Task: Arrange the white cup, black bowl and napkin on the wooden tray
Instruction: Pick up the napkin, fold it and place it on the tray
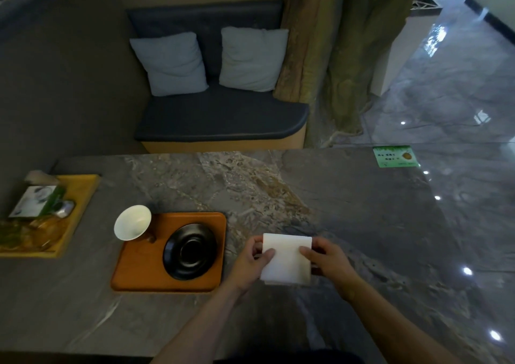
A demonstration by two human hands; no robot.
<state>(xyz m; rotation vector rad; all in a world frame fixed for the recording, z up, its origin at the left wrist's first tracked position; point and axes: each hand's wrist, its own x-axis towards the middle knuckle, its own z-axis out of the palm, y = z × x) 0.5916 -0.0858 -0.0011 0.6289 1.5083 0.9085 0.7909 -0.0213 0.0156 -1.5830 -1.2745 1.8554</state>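
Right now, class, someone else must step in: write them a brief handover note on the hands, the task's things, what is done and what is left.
Left hand and right hand both grip the folded napkin over the stone table, right of the wooden tray.
Done: white cup stands at the tray's far left corner; black bowl sits on its right half.
Left: place the napkin on the tray.
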